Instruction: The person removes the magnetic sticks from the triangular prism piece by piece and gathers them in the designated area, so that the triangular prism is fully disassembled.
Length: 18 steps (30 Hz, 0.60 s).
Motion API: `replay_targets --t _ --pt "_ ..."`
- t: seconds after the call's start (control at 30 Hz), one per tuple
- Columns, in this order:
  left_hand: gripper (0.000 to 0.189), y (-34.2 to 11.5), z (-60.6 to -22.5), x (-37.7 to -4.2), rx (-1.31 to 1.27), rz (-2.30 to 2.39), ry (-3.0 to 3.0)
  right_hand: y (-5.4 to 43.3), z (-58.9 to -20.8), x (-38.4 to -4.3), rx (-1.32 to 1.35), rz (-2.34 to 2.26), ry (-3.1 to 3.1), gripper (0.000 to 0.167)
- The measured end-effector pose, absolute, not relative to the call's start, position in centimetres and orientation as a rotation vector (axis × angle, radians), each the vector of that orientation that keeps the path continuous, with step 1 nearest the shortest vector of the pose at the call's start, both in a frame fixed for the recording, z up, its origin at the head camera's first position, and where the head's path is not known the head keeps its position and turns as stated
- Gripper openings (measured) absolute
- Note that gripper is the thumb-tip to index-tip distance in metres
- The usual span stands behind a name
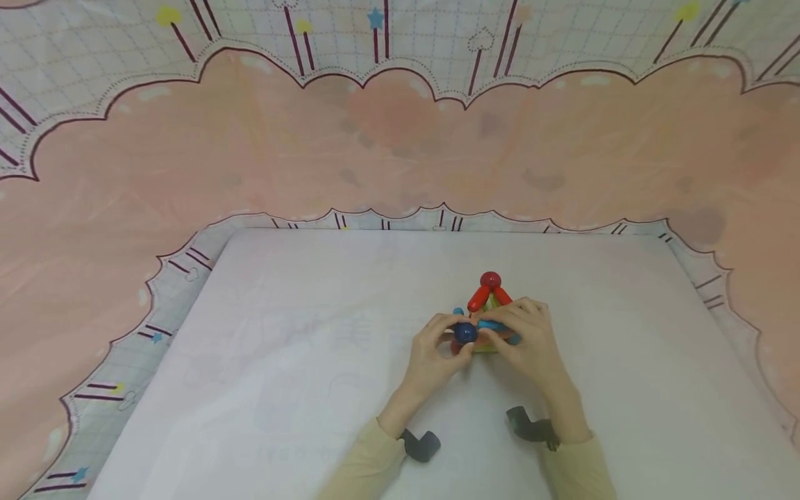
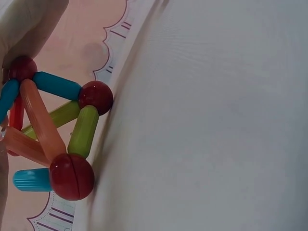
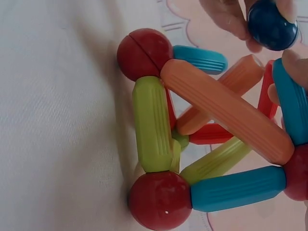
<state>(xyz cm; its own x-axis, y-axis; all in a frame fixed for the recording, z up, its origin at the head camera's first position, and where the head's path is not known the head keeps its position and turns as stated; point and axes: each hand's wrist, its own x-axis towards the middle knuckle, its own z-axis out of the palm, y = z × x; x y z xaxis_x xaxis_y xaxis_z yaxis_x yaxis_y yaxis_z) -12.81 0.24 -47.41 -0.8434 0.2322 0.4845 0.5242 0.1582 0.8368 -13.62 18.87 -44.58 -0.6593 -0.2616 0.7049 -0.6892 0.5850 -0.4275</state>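
A frame of coloured toy building rods and balls stands on the table. In the right wrist view its red ball (image 3: 159,201), orange rod (image 3: 226,110) and green rod (image 3: 153,125) show close up. My left hand (image 1: 431,354) pinches a dark blue ball (image 1: 465,332) between thumb and fingers. My right hand (image 1: 531,340) grips a light blue rod (image 3: 291,101), whose lower end meets a red ball at the frame's corner. The blue ball is just above that rod's upper end, with a small gap showing in the right wrist view. Part of the frame is hidden behind both hands.
The white tabletop (image 1: 281,347) spreads around the frame, its far edge (image 1: 437,231) behind it. A patterned peach cloth (image 1: 387,160) hangs beyond. Dark wrist-worn devices (image 1: 421,446) sit at both wrists, near the cuffs.
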Motion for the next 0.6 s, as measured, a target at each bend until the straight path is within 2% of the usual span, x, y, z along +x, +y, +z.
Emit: replay_targets --t 0.23,0.4,0.53,0.6 --pt "0.037 -0.1 -47.2 -13.1 -0.665 -1.772 -2.148 18.9 -44.2 -13.6 0.790 0.944 -2.194 0.039" --pt "0.038 -0.9 -46.1 -13.3 -0.627 -1.722 -2.124 19.2 -44.2 -13.3 0.799 0.926 -2.244 0.025" --pt "0.039 -1.7 -44.1 -13.1 -0.584 -1.694 -2.138 19.3 -44.2 -13.1 0.750 0.904 -2.315 0.039" --pt "0.039 -2.1 -43.6 -13.0 -0.545 -1.705 -2.149 19.2 -44.2 -13.1 0.732 0.899 -2.331 0.038"
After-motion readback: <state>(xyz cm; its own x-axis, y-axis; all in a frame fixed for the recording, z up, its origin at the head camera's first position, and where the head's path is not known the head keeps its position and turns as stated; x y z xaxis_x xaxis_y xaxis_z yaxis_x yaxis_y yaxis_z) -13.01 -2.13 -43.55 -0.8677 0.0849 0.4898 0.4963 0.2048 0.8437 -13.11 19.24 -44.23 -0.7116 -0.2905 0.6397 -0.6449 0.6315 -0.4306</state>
